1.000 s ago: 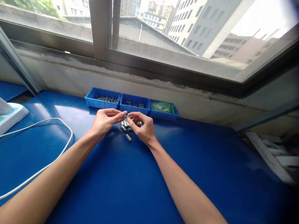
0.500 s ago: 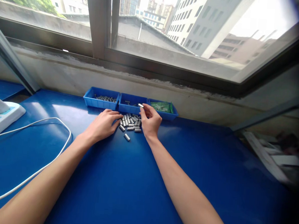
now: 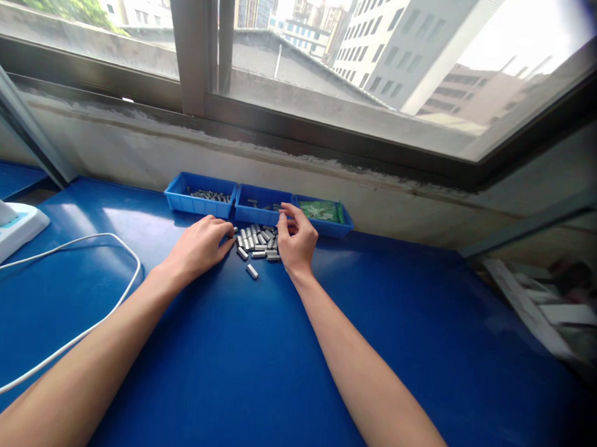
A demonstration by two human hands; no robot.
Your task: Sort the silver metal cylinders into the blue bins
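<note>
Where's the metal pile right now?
Head view: the pile lies on the table, between the left hand and the right hand, just in front of the middle bin.

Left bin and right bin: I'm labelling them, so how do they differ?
The left bin holds loose small metal parts; the right bin holds green packaging. The right hand partly hides the right bin's front, not the left bin's. Both are blue and open-topped.

1. The right grip (image 3: 298, 242) has parted its fingertips; the metal piece they held no longer shows there.
2. The left grip (image 3: 200, 246) has shifted slightly left along the metal pile (image 3: 257, 240).
</note>
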